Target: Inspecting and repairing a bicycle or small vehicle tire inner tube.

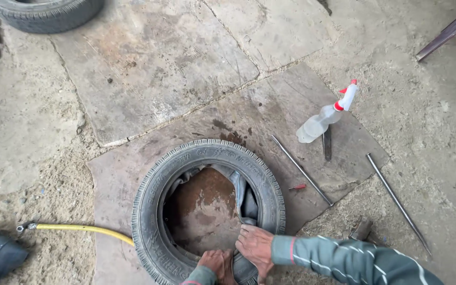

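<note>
A tyre (207,211) lies flat on a slab (270,111), a tube (244,198) apparently tucked inside it. Both hands (238,253) rest on its near rim. Right of it lie two rods (302,170), then a bottle (325,116). A hose (80,229) lies left.

Left hand (215,262) fingers hidden inside tyre (207,211) — second tyre (46,13) cut off.
</note>
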